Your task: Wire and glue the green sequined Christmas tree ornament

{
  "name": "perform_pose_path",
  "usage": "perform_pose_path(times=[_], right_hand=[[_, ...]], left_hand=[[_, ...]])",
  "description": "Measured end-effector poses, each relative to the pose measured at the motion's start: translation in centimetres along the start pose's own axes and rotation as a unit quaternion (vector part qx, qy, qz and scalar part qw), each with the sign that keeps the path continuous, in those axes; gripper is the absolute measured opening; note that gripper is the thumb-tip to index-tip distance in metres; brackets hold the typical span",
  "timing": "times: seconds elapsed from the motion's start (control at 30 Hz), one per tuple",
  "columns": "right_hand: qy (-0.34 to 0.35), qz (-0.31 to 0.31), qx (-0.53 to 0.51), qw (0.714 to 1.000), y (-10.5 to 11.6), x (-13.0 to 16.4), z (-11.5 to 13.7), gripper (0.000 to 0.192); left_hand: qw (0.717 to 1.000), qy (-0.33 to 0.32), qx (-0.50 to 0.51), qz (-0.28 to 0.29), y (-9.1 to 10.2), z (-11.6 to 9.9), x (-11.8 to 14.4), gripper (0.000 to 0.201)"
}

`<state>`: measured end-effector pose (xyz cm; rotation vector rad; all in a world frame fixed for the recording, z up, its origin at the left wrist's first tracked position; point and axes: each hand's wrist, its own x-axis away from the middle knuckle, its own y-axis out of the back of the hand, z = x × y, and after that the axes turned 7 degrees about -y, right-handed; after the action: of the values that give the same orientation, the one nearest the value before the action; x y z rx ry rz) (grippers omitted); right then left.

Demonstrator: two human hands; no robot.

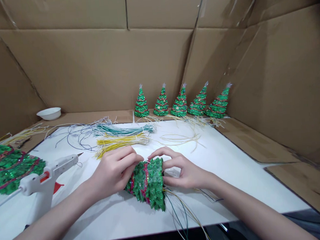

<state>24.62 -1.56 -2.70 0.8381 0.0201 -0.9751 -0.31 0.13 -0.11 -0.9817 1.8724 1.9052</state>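
Christmas tree point(150, 184) on its side: left hand point(119, 171) nearly closed on it, right hand point(184, 169) partly spread, touching its base.

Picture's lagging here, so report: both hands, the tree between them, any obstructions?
Left hand, right hand both at glittery Christmas tree. Tree tipped sideways, wires trailing from base. Glue gun near left forearm; nothing blocking hands.

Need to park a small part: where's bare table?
Best: white table between the right hand and right-side cardboard. Smaller: near edge, bordered by the left forearm and the tree between the hands.
Crowded: left, glue gun and large tree; beyond the hands, yellow and green wire bundles.
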Motion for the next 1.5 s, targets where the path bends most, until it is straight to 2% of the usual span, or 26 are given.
perform_pose_path(times=[0.2,0.63,1.5], right_hand=[[0.006,-0.001,0.006,1.0,-0.06,-0.01,-0.12,0.005],[-0.002,0.005,0.008,1.0,-0.01,0.1,-0.07,0.013],[-0.015,0.034,-0.004,0.999,0.4,0.38,-0.05,0.009]], left_hand=[[1.0,-0.002,0.007,0.005,-0.36,-0.04,0.03,0.023],[1.0,0.019,-0.004,-0.007,-0.01,-0.38,-0.26,0.018],[0.999,0.027,0.014,0.033,-0.06,-0.26,0.06,0.019]])
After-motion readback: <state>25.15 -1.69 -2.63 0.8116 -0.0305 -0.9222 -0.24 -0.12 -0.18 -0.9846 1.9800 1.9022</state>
